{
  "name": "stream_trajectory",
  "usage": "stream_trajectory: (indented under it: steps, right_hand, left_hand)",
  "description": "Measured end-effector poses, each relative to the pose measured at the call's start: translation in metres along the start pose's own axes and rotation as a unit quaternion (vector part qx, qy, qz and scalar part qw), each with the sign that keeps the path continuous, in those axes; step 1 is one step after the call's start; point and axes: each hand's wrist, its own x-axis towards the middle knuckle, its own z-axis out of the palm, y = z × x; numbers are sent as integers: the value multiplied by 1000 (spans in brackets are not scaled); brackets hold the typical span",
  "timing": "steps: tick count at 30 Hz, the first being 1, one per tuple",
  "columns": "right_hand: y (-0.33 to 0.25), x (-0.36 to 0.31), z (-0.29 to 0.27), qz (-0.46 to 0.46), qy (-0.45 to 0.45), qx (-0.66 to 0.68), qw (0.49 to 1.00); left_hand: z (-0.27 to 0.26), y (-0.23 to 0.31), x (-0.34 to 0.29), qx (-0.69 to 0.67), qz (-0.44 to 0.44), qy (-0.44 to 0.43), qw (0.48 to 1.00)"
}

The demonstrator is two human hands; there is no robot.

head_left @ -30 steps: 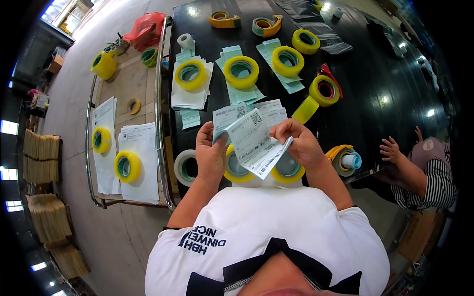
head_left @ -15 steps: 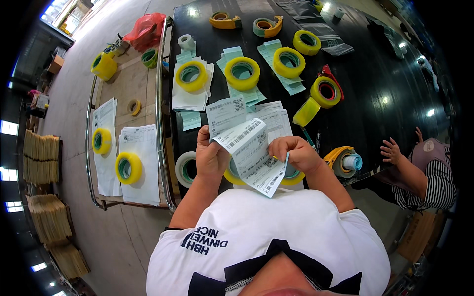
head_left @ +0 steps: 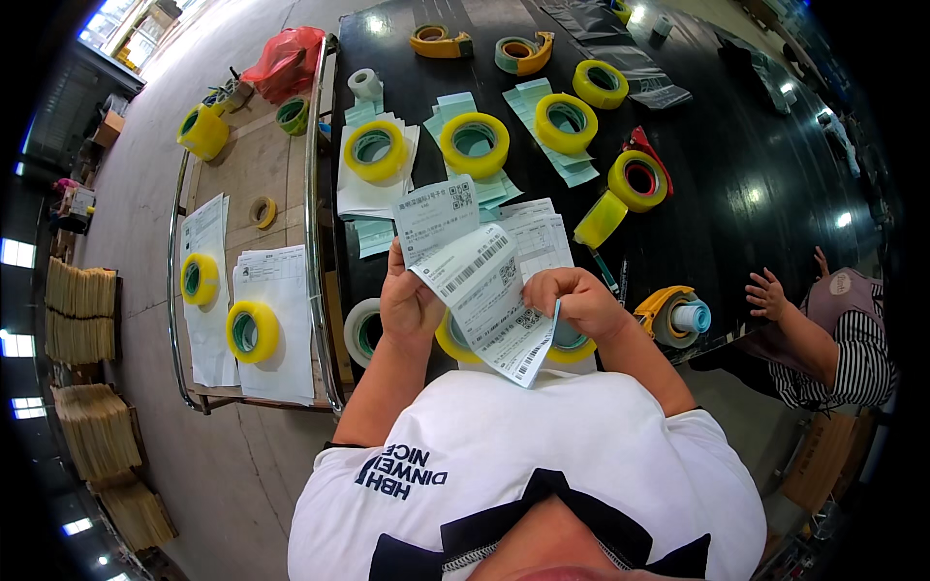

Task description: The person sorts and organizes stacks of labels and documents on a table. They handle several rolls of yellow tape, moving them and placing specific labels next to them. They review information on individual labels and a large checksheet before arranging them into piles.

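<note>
A folded strip of printed shipping labels [head_left: 480,281] hangs between my hands, close in front of my chest. My left hand [head_left: 408,298] pinches its left edge near the upper fold. At the lower right edge, the thumb and fingers of my right hand [head_left: 572,298] are closed on the strip. Behind it, yellow tape rolls [head_left: 453,341] on the table are partly covered by the labels. Printed sheets [head_left: 535,237] lie just beyond. To the left of my left wrist stands a white-rimmed roll [head_left: 364,331].
Yellow tape rolls [head_left: 474,144] weigh down label stacks across the black table [head_left: 736,145]. An orange tape dispenser [head_left: 668,312] lies right of my right hand. A metal-railed cart [head_left: 312,194] with papers stands left. At right is another person's hand [head_left: 768,295].
The label strip has shifted slightly left and its upper section tilts more. Both hands keep hold of it. The other person's hand stays put.
</note>
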Motion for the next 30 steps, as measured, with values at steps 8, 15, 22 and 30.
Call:
stream_trajectory:
  steps: [8,15,22,30]
  right_hand:
    - [-1,-1,5,-9,25,-17,1000]
    - [10,11,6,-122,209,186,952]
    - [-15,27,-20,-43,343,-115,931]
    - [-99,105,-154,-75,252,-701,663]
  left_hand:
    - [-2,2,7,-39,-18,-22,999]
    - [13,-28,1,126,-104,57,985]
    - [72,-38,28,167,-224,53,959]
    - [42,-50,119,440,-126,72,886]
